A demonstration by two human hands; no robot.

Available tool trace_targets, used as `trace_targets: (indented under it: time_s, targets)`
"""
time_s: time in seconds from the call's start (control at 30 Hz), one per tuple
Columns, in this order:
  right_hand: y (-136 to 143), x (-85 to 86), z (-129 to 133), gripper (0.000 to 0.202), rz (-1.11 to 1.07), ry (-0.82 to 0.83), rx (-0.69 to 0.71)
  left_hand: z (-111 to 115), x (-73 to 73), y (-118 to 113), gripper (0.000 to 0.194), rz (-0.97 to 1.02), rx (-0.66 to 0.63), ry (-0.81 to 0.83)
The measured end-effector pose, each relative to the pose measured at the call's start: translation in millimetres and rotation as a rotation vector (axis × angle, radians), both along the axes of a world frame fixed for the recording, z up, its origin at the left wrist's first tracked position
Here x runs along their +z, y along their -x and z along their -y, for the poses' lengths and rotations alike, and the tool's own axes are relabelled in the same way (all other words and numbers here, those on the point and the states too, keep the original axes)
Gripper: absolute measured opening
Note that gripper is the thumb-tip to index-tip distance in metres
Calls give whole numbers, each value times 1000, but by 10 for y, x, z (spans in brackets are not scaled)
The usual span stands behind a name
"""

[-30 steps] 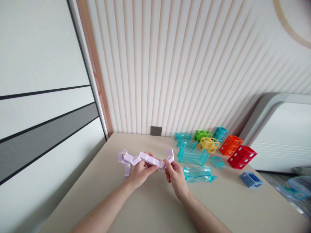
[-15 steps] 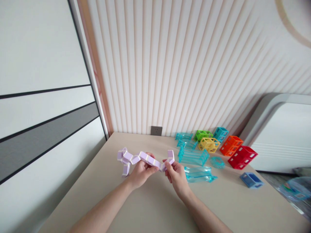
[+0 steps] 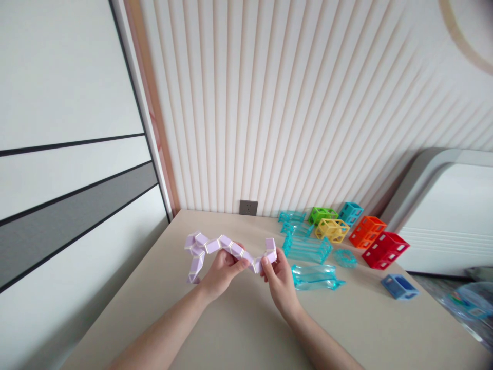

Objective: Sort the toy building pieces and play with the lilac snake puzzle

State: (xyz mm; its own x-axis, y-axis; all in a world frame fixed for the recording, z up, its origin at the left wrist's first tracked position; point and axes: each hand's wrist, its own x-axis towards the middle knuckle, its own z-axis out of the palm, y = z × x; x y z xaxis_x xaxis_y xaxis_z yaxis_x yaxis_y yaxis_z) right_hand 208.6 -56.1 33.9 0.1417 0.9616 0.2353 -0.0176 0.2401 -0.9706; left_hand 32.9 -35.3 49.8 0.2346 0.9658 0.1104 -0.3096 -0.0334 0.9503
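Observation:
A lilac and white snake puzzle (image 3: pixel 213 245), made of jointed wedge segments, is held above the table in both hands. My left hand (image 3: pixel 222 272) is closed around its middle, with the thumb on top and the fingers behind. Near its right end my right hand (image 3: pixel 278 275) pinches a segment between thumb and fingers. That end bends upward past the right thumb. On the left, the puzzle's other end folds over and hangs down in a crooked leg. Parts of the segments are hidden by the fingers.
On the beige table (image 3: pixel 239 329), right of my hands, lie clear teal plastic pieces (image 3: pixel 308 247) and a teal ring (image 3: pixel 345 258). Farther right stand green (image 3: pixel 322 215), yellow (image 3: pixel 332 230), orange (image 3: pixel 367 231), red (image 3: pixel 385 250) and blue (image 3: pixel 399 286) open-frame blocks. A ribbed wall with a socket (image 3: pixel 248 207) rises behind.
The puzzle's left part has turned: its folded end and hanging leg show different faces and angles. Both hands keep their hold in nearly the same place.

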Motion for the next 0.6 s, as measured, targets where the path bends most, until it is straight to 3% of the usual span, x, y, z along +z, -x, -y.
trace_targets:
  time_s: [0.1,0.2,0.3,0.5,0.6]
  targets:
    - [-86,31,13,61,157,-193,-38,-17,-22,20,38,22,9,-14]
    - [-170,72,11,54,416,-344,35,-52,-57,29,37,74,-7,-4]
    - [-196,60,-23,40,540,-364,17,-80,-83,23,38,97,-9,29]
    - [-221,-36,-90,25,708,-457,-155,-103,-139,20,37,101,-23,15]
    - [-253,-12,-88,24,812,-559,-114,-101,-153,35,38,106,-29,2]
